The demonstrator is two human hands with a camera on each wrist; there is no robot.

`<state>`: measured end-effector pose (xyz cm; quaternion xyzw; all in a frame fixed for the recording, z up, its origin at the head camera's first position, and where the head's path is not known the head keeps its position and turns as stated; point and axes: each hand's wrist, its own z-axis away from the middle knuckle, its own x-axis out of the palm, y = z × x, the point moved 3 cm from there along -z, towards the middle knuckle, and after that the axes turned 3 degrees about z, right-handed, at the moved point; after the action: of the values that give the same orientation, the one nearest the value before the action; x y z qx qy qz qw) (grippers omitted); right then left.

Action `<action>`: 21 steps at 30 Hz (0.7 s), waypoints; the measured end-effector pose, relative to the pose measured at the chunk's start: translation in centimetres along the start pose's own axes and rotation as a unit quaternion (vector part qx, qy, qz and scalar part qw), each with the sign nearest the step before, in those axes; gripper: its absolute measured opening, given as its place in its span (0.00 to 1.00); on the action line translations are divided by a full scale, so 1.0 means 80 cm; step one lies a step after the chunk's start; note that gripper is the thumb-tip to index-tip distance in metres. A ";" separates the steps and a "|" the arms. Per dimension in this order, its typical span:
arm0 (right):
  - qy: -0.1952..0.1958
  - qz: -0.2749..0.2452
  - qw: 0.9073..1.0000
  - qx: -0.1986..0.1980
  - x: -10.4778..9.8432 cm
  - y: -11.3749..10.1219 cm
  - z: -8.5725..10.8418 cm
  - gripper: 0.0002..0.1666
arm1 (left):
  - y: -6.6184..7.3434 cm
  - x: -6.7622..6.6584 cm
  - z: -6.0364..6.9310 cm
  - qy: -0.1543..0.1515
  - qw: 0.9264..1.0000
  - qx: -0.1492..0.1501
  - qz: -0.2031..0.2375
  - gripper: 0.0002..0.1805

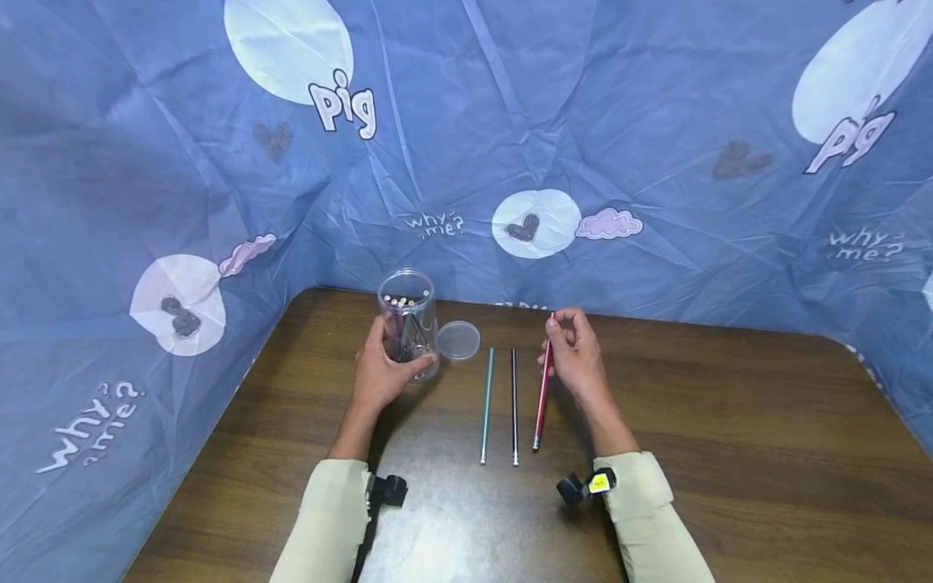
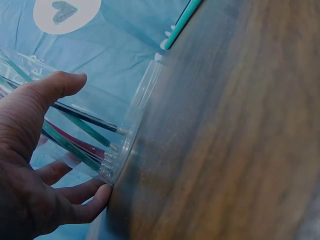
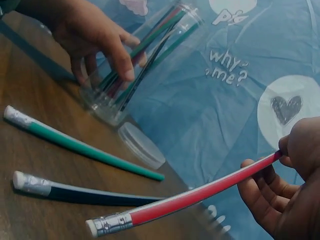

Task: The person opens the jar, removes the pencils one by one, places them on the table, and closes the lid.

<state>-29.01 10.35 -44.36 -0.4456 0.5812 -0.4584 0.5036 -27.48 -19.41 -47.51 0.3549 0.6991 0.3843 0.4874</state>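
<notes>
My left hand (image 1: 382,371) holds a clear plastic jar (image 1: 431,330) that stands upright at the back of the table, its thumb on the near side. Inside the jar lean several pencils (image 3: 159,42), their eraser ends at the bottom. Between thumb and fingers, my right hand (image 1: 577,356) pinches a red pencil (image 3: 192,196) near its top end, with the eraser end pointing down toward me. Left of it, a black pencil (image 1: 514,405) and a green pencil (image 1: 487,405) lie side by side on the wood, both with erasers toward me.
A round clear lid (image 1: 459,340) lies just right of the jar. The brown wooden table (image 1: 729,437) meets a blue printed cloth (image 1: 466,146) hanging behind and at both sides. Each wrist wears a small black camera (image 1: 576,489).
</notes>
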 end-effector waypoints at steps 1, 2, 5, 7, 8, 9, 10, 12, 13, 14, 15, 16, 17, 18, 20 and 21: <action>-0.002 0.003 1.000 0.005 0.000 0.002 -0.001 0.10 | 0.000 0.000 0.000 0.001 1.000 0.000 0.000 0.45; -0.004 0.006 1.000 0.010 0.000 0.005 -0.001 0.11 | 0.000 0.000 0.000 0.001 1.000 0.000 -0.001 0.45; -0.005 0.012 1.000 0.021 0.001 0.012 -0.003 0.11 | 0.000 0.000 0.000 0.001 1.000 -0.001 -0.006 0.45; -0.006 0.016 0.999 0.029 0.002 0.016 -0.003 0.12 | -0.001 0.000 0.000 0.000 1.000 -0.002 -0.007 0.45; -0.006 0.018 0.999 0.032 0.002 0.019 -0.003 0.12 | -0.001 0.000 0.000 -0.001 1.000 -0.002 -0.008 0.44; -0.007 0.020 0.999 0.034 0.002 0.021 -0.004 0.12 | -0.002 0.000 -0.001 -0.001 1.000 -0.002 -0.009 0.44; -0.007 0.023 0.999 0.036 0.002 0.023 -0.004 0.12 | -0.002 0.000 0.000 -0.001 1.000 -0.003 -0.009 0.45; -0.006 0.029 0.999 0.043 0.003 0.027 -0.005 0.12 | -0.002 0.000 0.000 -0.002 1.000 0.000 -0.007 0.45; -0.004 0.031 0.999 0.043 0.003 0.030 -0.005 0.12 | -0.001 0.000 0.000 -0.002 1.000 0.001 -0.006 0.46; -0.001 0.032 0.998 0.045 0.003 0.032 -0.006 0.12 | -0.001 0.000 0.000 -0.003 1.000 0.002 -0.005 0.46; 0.001 0.035 0.998 0.047 0.004 0.034 -0.006 0.12 | -0.001 0.000 0.000 -0.003 1.000 0.003 -0.004 0.46; 0.006 0.038 0.998 0.049 0.004 0.036 -0.006 0.12 | -0.001 0.000 0.000 -0.003 1.000 0.003 -0.002 0.46; 0.011 0.043 0.998 0.051 0.005 0.038 -0.007 0.12 | -0.001 0.000 0.000 -0.004 1.000 0.004 -0.002 0.46; 0.015 0.046 0.997 0.053 0.005 0.040 -0.007 0.12 | -0.002 0.000 0.000 -0.004 1.000 0.003 -0.002 0.46; 0.024 0.057 0.997 0.055 0.005 0.043 -0.008 0.12 | -0.002 0.000 -0.001 -0.004 1.000 0.003 -0.001 0.45; 0.027 0.064 0.996 0.055 0.005 0.045 -0.008 0.12 | -0.002 0.000 -0.001 -0.003 1.000 0.003 0.000 0.45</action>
<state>-29.89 10.68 -47.91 -0.3669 0.5958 -0.4681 0.5397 -27.59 -19.52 -47.64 0.3579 0.6988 0.3809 0.4884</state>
